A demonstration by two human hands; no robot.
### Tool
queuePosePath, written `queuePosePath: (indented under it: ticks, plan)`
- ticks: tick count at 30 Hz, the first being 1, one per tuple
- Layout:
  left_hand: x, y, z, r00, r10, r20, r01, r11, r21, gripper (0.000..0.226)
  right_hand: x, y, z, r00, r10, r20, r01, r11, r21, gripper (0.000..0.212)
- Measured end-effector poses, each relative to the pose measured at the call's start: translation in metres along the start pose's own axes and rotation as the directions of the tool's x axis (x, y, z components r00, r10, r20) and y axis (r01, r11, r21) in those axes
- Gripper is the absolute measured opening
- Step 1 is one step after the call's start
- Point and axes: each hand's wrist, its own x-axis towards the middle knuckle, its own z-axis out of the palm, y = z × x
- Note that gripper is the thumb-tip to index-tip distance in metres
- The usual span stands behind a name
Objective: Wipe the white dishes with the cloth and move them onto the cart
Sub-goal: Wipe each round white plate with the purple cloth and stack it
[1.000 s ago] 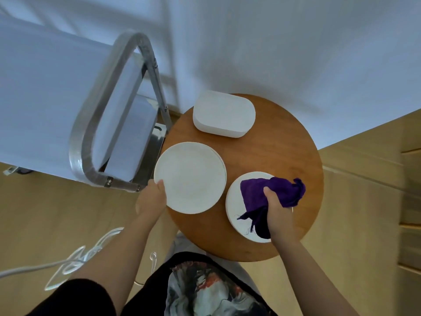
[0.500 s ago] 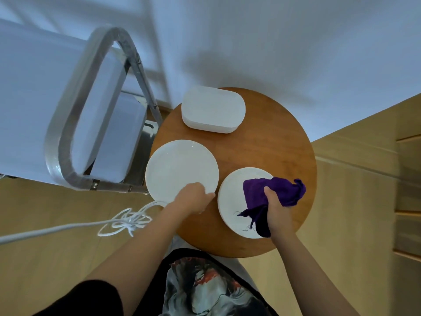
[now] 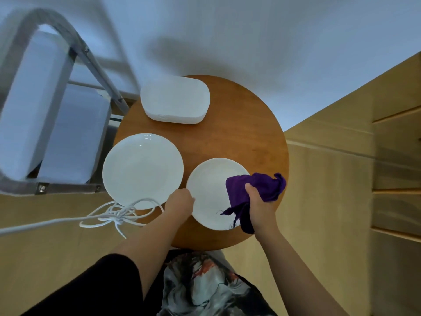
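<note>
My right hand (image 3: 259,204) grips the bunched purple cloth (image 3: 255,190), pressing it on the right side of the smaller round white plate (image 3: 211,195) on the round wooden table (image 3: 239,137). My left hand (image 3: 180,202) touches that plate's left rim; whether its fingers curl around the edge, I can't tell. Left of this plate sits the larger round white plate (image 3: 142,171), behind it the stacked white oblong dishes (image 3: 174,101). The metal-framed cart (image 3: 57,124) stands just left of the table.
</note>
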Motion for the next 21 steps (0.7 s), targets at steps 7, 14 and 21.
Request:
queuePosePath:
  ticks: [7, 14, 21]
  plan:
    - [-0.005, 0.003, 0.000, 0.993, -0.059, -0.106, 0.048, 0.994, -0.102, 0.025, 0.008, 0.011, -0.017, 1.000, 0.017, 0.005, -0.017, 1.000, 0.009, 0.014]
    - [-0.013, 0.019, 0.004, 0.968, -0.119, -0.220, -0.052, 0.764, -0.643, 0.020, 0.009, 0.013, -0.030, 0.999, 0.046, 0.001, -0.046, 0.999, 0.014, 0.026]
    - [-0.019, 0.031, 0.010, 0.968, -0.217, -0.124, -0.005, 0.477, -0.879, 0.039, 0.003, 0.008, -0.039, 1.000, -0.016, 0.012, 0.015, 0.998, 0.064, 0.044]
